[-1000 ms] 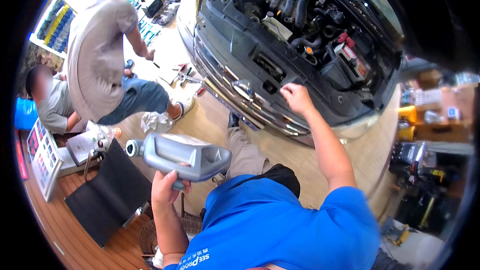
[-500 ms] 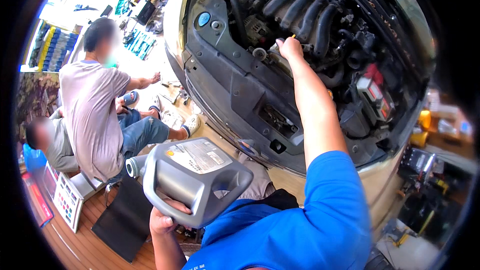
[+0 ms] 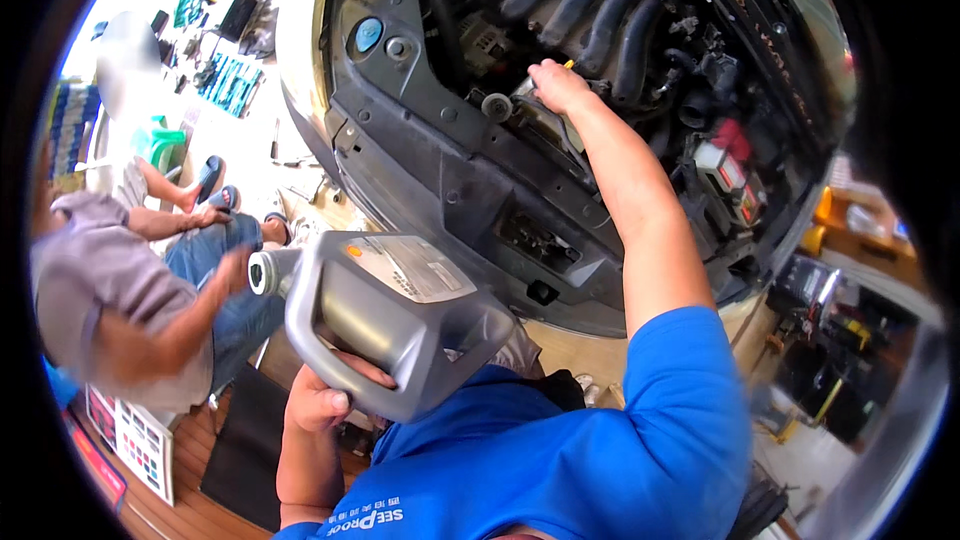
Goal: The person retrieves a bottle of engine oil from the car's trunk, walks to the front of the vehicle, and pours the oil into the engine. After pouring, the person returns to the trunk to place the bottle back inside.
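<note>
My left hand (image 3: 325, 400) is wrapped round the handle of a grey oil jug (image 3: 385, 335), held on its side in front of my blue shirt. The jug's neck (image 3: 265, 273) points left, and a pale label (image 3: 415, 265) faces up. My right arm reaches over the car's front panel into the engine bay. There my right hand (image 3: 557, 87) has its fingers curled down by the engine, next to a small yellow handle (image 3: 569, 64). What those fingers hold, if anything, is hidden. Beside them are the black intake pipes (image 3: 600, 25).
A seated person (image 3: 130, 290) is close on the left, with a green stool (image 3: 163, 143) beyond. Tools and a teal tool tray (image 3: 230, 83) lie on the floor. The car battery (image 3: 722, 168) sits right of my arm. A black mat (image 3: 240, 450) lies below left.
The view has shifted, so the car appears farther left. The person at left has leaned back and moved an arm. My left hand still holds the jug; my right hand stays at the engine.
</note>
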A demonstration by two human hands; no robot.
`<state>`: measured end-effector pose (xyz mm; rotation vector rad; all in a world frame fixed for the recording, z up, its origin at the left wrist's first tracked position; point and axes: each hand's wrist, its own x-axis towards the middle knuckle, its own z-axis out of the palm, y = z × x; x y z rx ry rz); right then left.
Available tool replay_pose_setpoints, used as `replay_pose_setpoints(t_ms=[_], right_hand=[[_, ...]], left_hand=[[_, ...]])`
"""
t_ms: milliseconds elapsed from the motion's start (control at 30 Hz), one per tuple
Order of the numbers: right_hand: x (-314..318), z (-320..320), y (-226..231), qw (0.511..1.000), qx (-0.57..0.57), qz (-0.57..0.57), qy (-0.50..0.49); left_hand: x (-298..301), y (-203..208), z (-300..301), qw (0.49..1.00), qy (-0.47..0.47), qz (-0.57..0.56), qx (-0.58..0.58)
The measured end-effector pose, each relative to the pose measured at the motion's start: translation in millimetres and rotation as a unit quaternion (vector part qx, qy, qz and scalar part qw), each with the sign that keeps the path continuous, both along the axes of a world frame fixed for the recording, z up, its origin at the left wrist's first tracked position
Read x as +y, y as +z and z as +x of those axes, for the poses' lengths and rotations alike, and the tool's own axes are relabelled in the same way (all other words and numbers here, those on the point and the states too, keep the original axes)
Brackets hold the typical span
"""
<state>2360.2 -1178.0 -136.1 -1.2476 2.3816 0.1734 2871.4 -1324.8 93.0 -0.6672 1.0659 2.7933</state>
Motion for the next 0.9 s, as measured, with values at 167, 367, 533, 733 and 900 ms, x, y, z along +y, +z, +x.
replay_pose_setpoints(t_ms=[167, 367, 533, 733, 900], right_hand=[[4, 15, 10, 0.991, -0.014, -0.096, -0.094], [-24, 21, 16, 0.965, -0.035, 0.045, -0.256], [-21, 30, 14, 0.983, 0.030, 0.015, -0.182], [-36, 35, 25, 0.942, 0.002, -0.017, -0.334], [-45, 31, 22, 0.959, 0.016, 0.057, -0.277]], left_hand=[[-53, -7, -32, 0.989, -0.128, 0.078, -0.004], [-89, -5, -62, 0.981, -0.179, 0.080, -0.007], [-114, -4, -82, 0.970, -0.227, 0.089, -0.006], [-128, -3, -97, 0.959, -0.251, 0.127, -0.039], [-135, -3, -104, 0.946, -0.289, 0.143, -0.038]])
